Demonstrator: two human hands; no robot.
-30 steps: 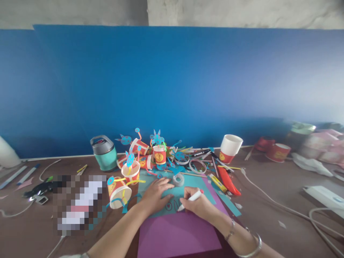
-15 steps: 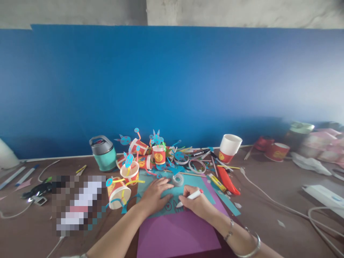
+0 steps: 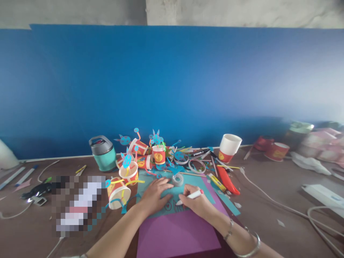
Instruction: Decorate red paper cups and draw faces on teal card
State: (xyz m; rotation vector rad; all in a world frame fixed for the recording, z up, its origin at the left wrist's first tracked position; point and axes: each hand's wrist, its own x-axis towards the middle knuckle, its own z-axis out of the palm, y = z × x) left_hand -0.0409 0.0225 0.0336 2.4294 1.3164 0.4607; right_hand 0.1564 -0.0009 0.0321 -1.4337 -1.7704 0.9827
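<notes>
My right hand (image 3: pixel 195 200) grips a white marker (image 3: pixel 191 197) with a red end, its tip down at the blue sheet (image 3: pixel 158 211). Dark outlines, one a circle with a heart inside, are drawn on that sheet beside the tip. My left hand (image 3: pixel 156 195) lies flat on the same sheet with its fingers spread, holding nothing. Under the blue sheet is a larger purple sheet (image 3: pixel 177 234). A roll of clear tape (image 3: pixel 177 180) rests just beyond my hands, between them.
Decorated paper cups (image 3: pixel 118 193) crowd the left of the sheets. A teal container (image 3: pixel 104 154) stands behind them. Right of the sheets are a yellow cutter (image 3: pixel 217 182), an orange-red object (image 3: pixel 228 181), a white cup (image 3: pixel 230 147) and a white cable (image 3: pixel 271 199).
The marker tip has shifted very slightly at the drawn outlines. My left hand stays where it was.
</notes>
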